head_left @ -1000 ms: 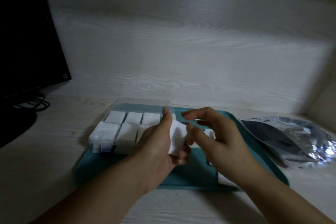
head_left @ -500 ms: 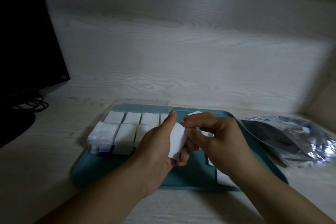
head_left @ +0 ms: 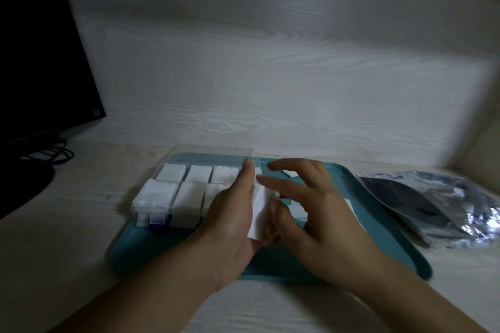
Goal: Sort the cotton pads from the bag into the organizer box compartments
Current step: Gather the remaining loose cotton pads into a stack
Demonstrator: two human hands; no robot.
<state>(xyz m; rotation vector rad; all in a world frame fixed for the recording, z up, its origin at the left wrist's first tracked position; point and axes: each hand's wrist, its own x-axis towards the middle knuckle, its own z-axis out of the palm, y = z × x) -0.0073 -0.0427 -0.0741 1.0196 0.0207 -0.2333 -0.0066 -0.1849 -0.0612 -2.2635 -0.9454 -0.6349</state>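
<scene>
My left hand (head_left: pixel 232 213) grips a small stack of white cotton pads (head_left: pixel 261 209) above the teal tray (head_left: pixel 151 249), thumb up against the stack. Beside it my right hand (head_left: pixel 311 211) hovers with fingers spread and relaxed, one fingertip near the stack's top edge. The clear organizer box (head_left: pixel 173 194) sits on the tray's left part, its visible compartments filled with white pads; its right end is hidden behind my left hand. Loose pads (head_left: pixel 290 173) lie on the tray behind my right hand. The silver foil bag (head_left: pixel 433 200) lies on the desk to the right.
A dark monitor (head_left: pixel 40 62) with cables (head_left: pixel 54 155) stands at the left. A pale wood-grain wall runs behind the tray, and a side wall closes in on the far right behind the bag.
My right hand has let go of the pad stack and opened, its fingers spreading. The left hand keeps holding the stack in about the same place.
</scene>
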